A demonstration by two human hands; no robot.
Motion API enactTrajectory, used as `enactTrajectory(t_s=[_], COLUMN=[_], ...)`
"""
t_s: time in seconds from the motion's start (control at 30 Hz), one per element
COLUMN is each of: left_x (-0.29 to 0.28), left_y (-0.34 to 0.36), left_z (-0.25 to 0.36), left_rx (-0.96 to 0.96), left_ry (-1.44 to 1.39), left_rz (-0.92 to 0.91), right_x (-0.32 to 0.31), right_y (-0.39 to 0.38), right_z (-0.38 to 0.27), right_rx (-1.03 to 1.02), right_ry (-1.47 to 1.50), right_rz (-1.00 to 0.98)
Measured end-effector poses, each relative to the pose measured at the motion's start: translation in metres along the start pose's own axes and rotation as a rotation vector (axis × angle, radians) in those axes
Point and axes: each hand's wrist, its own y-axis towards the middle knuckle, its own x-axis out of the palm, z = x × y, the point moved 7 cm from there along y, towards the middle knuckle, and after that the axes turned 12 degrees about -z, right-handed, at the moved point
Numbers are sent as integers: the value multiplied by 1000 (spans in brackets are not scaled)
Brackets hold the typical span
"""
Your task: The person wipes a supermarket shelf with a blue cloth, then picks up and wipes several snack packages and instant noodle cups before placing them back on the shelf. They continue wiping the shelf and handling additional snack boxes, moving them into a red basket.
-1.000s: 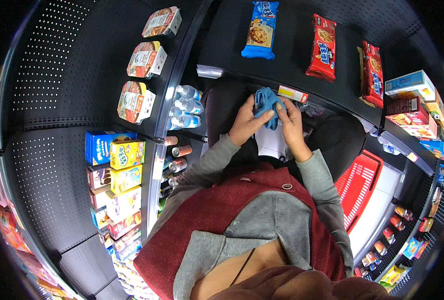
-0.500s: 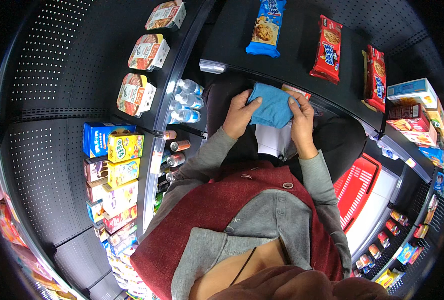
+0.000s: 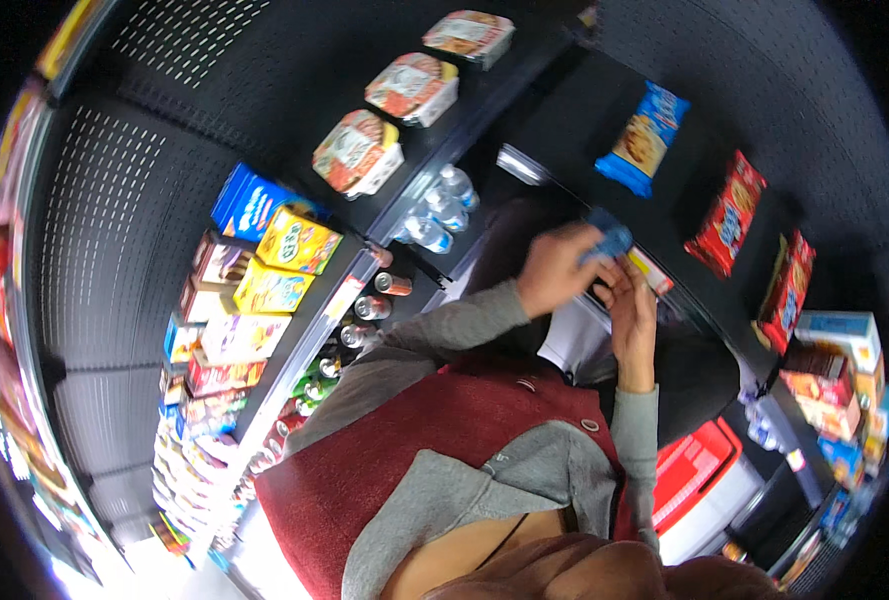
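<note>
The blue cloth [image 3: 612, 241], spread wide between both hands half a second ago, is now bunched small in my left hand [image 3: 554, 270] over the shelf edge [image 3: 654, 275], fingers pinched on it, while my right hand [image 3: 632, 305] hangs loosely curled just below, so I read the folding as done.

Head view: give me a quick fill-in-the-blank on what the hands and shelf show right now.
1. The left hand grips a bunched cloth whose colour is ____.
2. The right hand is just below the ____.
3. On the black shelf, the blue cookie pack lies left of two ____ packs.
Missing words: blue; cloth; red
</note>
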Motion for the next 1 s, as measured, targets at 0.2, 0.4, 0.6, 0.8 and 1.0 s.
enactTrajectory(t_s=[0.2, 0.4, 0.6, 0.8, 1.0], left_x=[82, -25, -187, -230, -261], left_y=[-45, -65, -119, -168, -163], left_z=[28, 2, -80, -206, -265], left_rx=[119, 117, -296, -346, -393], left_ry=[189, 14, 457, 29, -470], left_rz=[-427, -31, 711, 1072, 1101], right_x=[-46, -57, -47, -58, -66], right_y=[-18, -24, -26, -32, -33], right_z=[33, 36, 48, 69, 73], right_rx=[172, 212, 252, 318, 286], right_ry=[150, 295, 257, 256, 240], right_rz=[456, 510, 510, 467, 461])
